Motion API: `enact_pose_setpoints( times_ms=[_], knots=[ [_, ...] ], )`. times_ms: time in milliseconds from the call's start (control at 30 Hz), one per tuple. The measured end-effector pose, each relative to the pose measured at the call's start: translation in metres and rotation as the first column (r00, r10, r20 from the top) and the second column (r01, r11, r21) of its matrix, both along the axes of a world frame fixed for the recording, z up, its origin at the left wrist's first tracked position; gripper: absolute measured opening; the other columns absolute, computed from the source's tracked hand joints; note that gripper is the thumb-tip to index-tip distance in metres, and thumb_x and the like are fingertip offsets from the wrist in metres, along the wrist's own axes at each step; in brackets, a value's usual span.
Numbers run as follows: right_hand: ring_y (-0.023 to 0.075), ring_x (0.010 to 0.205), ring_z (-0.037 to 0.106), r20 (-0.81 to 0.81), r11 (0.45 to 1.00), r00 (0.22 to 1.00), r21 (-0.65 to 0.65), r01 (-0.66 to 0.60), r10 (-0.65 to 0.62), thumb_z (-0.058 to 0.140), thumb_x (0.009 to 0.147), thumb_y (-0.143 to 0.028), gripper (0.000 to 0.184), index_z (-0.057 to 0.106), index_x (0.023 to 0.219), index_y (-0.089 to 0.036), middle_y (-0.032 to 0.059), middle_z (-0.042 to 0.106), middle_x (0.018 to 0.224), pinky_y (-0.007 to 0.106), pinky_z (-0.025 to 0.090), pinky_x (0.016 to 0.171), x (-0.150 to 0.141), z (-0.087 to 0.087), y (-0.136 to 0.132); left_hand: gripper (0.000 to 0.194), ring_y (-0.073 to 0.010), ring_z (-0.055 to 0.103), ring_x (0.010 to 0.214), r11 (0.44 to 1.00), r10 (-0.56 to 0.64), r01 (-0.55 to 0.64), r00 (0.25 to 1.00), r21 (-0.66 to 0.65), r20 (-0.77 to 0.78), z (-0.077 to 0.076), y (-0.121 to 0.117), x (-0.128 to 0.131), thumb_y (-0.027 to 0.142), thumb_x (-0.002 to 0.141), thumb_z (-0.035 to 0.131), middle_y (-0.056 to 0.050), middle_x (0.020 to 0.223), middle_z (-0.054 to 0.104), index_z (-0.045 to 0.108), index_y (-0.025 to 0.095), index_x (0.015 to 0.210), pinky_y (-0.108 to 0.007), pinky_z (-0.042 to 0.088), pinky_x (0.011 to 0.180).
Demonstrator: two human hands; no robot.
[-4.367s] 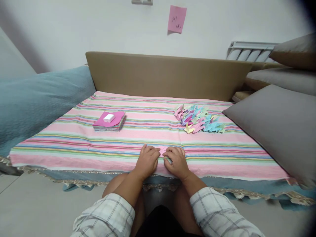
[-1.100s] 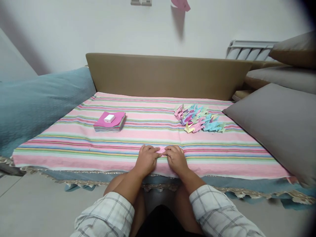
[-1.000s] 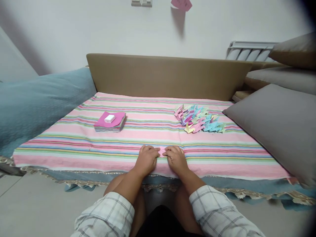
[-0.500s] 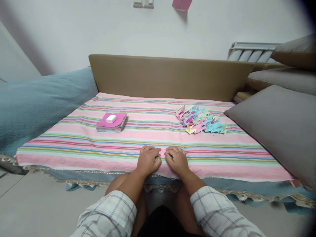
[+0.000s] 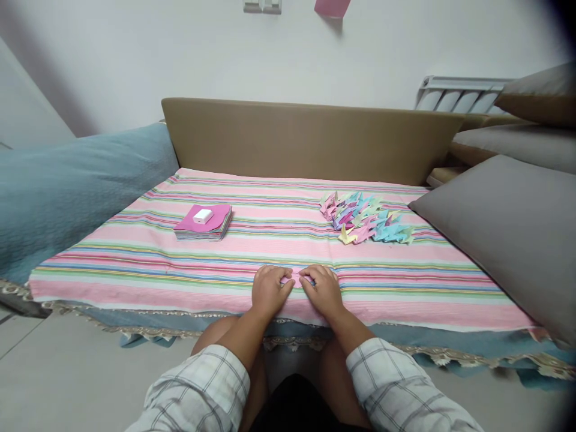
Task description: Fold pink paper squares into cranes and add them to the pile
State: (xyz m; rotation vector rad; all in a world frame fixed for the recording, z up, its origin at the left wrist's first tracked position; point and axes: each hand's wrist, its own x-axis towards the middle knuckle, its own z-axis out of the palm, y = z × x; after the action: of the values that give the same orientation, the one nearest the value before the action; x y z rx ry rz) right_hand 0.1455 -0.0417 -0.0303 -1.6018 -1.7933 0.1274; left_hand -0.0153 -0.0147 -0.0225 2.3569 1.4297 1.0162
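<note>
Near the front edge of the striped cloth, a small piece of pink folded paper [image 5: 296, 279] lies between my two hands, partly covered by the fingers. My left hand [image 5: 269, 291] has thumb and fingertips closed on its left side. On the opposite side my right hand [image 5: 324, 290] grips it the same way, thumb and index finger curled in. The paper's exact shape is hard to make out against the pink cloth. Beyond my right hand sits a cluster of folded paper cranes [image 5: 366, 219] in pink, blue, yellow, green and purple.
A stack of coloured paper [image 5: 202, 231] with a white box [image 5: 203, 216] on top lies at the left on the striped cloth [image 5: 270, 222]. A grey cushion [image 5: 504, 228] leans at the right, a blue armrest [image 5: 90, 186] stands at the left, and a brown backrest [image 5: 306, 141] runs behind.
My thumbs have moved up towards the paper and the fingers have shifted slightly. A bit more of the pink paper shows between the hands.
</note>
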Motion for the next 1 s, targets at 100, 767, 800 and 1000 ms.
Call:
enact_pose_setpoints(
  times_ms=[100,767,800,1000],
  knots=[
    [0.0198,0.092,0.052,0.020,1.000,1.000,-0.012,-0.005,0.006,0.055,0.083,-0.030,0.013,0.066,0.089,-0.027,0.0012,0.064,0.097,0.034,0.032,0.084,0.000,0.000,0.000,0.013,-0.0201,0.058,0.090,1.000,0.000,0.001,1.000,0.026,-0.016,-0.001,0.000,-0.002,0.031,0.076,0.062,0.000,0.092,0.070,0.064,0.024,0.087,-0.038,0.040,0.089],
    [0.0175,0.087,0.049,0.200,0.993,0.977,0.071,-0.091,0.075,0.054,0.085,-0.024,0.020,0.067,0.100,-0.027,0.0024,0.060,0.088,0.033,0.029,0.082,0.002,0.000,0.004,0.014,-0.0206,0.054,0.086,0.996,-0.021,0.022,1.000,0.092,-0.017,-0.002,0.004,-0.010,0.021,0.075,0.059,-0.003,0.085,0.064,0.061,0.020,0.089,-0.036,0.042,0.082],
    [0.0175,0.087,0.049,0.197,0.994,0.978,0.070,-0.090,0.074,0.054,0.085,-0.024,0.020,0.067,0.100,-0.027,0.0023,0.060,0.088,0.033,0.029,0.082,0.002,0.000,0.004,0.015,-0.0206,0.053,0.088,0.995,-0.022,0.023,1.000,0.094,-0.012,-0.001,0.003,-0.010,0.021,0.074,0.059,-0.003,0.087,0.064,0.061,0.020,0.090,-0.036,0.041,0.083],
    [0.0185,0.087,0.048,0.187,0.995,0.980,0.063,-0.080,0.067,0.052,0.085,-0.024,0.021,0.067,0.100,-0.028,0.0029,0.060,0.088,0.033,0.030,0.081,0.003,-0.002,0.005,0.019,-0.0216,0.050,0.101,0.987,-0.026,0.040,0.996,0.154,-0.086,-0.003,-0.003,-0.006,0.020,0.081,0.053,-0.002,0.105,0.063,0.067,0.029,0.090,-0.039,0.038,0.090]
  ],
)
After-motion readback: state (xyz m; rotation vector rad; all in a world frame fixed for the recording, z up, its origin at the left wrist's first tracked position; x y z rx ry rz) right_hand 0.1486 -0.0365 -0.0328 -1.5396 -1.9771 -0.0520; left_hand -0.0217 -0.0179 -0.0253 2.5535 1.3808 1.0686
